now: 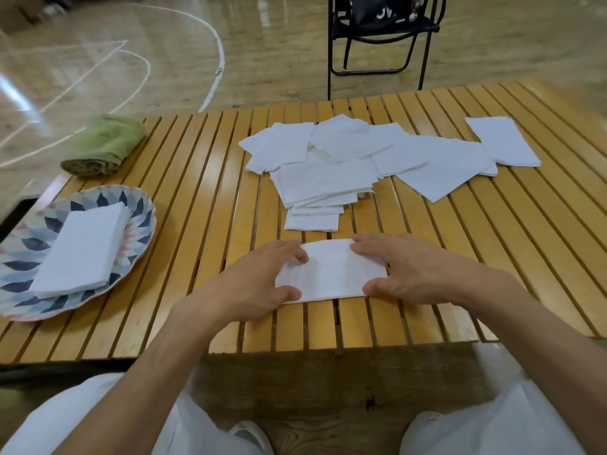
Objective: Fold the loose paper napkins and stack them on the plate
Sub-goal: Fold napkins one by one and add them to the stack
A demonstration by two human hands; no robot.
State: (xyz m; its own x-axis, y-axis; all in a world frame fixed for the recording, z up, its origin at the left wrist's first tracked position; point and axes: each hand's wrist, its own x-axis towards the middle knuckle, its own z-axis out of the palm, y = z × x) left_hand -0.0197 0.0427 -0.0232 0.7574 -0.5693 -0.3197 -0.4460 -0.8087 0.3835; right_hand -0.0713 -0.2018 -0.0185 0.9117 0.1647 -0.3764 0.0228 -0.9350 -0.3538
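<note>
You are pressing a folded napkin (331,272) flat at the slatted table's (203,178) near edge, left hand (259,280) and right hand (410,267) curling fingers and thumbs over its ends and hiding its corners. Loose napkins (358,159) are overlapping farther back; the plate (138,205), cut off at left, is holding a folded stack (82,249).

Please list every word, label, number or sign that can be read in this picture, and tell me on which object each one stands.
White letters on the dark bag on the black folding chair: cut off by the top edge and blurred, not readable.
Napkins, patterned plate, green towel, slatted table: no text.
The white lines on the floor are court markings, not writing.
</note>
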